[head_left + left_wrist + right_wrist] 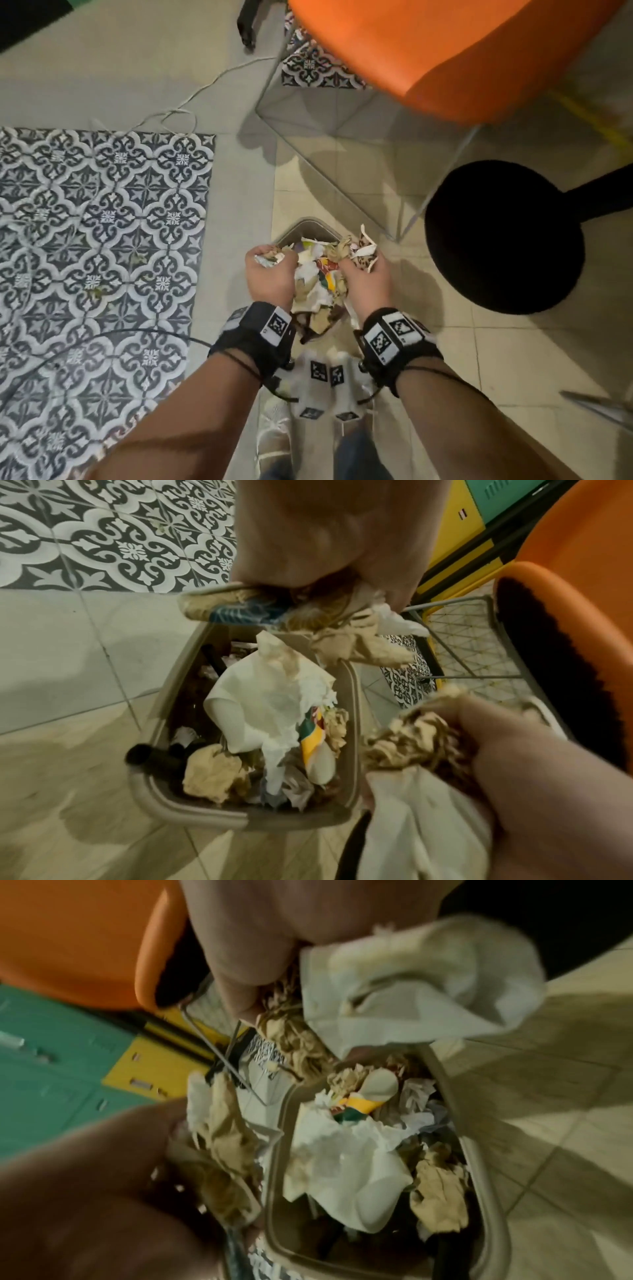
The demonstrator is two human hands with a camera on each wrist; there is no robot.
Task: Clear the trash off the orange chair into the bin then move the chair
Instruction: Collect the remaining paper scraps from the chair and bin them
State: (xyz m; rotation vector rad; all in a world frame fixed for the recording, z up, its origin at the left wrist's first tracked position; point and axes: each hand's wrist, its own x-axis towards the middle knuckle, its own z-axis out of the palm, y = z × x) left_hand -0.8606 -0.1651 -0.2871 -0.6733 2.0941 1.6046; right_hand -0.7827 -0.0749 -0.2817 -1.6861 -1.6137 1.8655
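Observation:
Both hands hover over a beige bin (310,222) heaped with crumpled paper and wrappers (320,274). My left hand (270,270) grips a wad of brown and white paper scraps (301,610) above the bin's left edge. Over the right edge, my right hand (364,274) grips crumpled brown paper and a white sheet (411,982). Inside the bin (192,810) lie white tissue, brown paper and a yellow wrapper. The orange chair (445,51) stands on thin metal legs beyond the bin at the upper right; the part of its seat in view is bare.
A round black stool (503,236) stands right of the bin. A patterned grey mat (102,240) covers the floor to the left, with a white cable (191,99) lying past it. Yellow and teal cabinets (68,1069) stand behind the chair.

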